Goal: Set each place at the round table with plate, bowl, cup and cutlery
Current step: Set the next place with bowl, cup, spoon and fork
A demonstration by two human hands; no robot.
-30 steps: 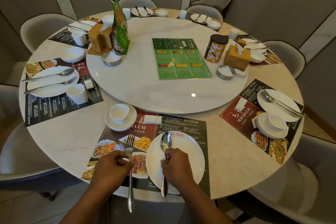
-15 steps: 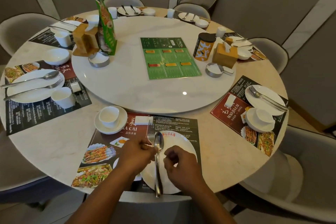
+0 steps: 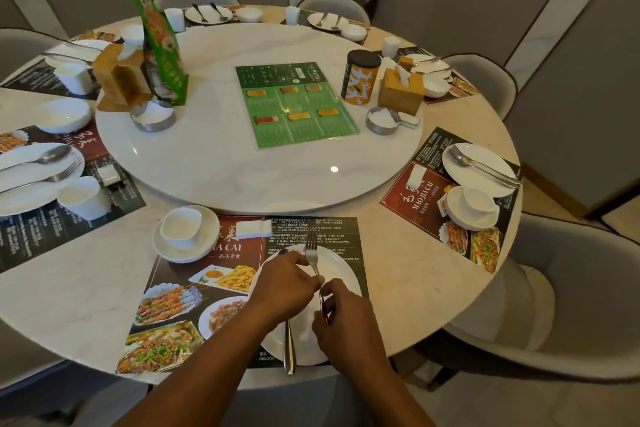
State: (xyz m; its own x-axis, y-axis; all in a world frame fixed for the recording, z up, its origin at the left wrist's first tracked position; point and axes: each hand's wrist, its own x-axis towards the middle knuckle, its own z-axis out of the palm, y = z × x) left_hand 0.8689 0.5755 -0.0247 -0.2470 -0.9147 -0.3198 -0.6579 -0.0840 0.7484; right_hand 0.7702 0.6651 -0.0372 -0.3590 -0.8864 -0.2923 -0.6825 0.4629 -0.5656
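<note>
Round desk [image 3: 398, 288], most seats dressed, and the action is at bottom centre. On the menu placemat [image 3: 180, 274] the white plate [image 3: 343, 270] sits square to the chair. The bowl [image 3: 209, 236], cup [image 3: 181, 227] nested inside, waits at the mat's upper left, clear of the cutlery. The left grip [image 3: 287, 282] is curled, fingertips pinching the fork [image 3: 311, 248] below its tines. The right grip [image 3: 346, 321] pinches the handle lower down, likely squaring the fork beside the spoon [image 3: 289, 354], whose handle overhangs the plate's near rim.

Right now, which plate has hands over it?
The nearest plate: left hand and right hand pinch its fork; the others have none near.
</note>
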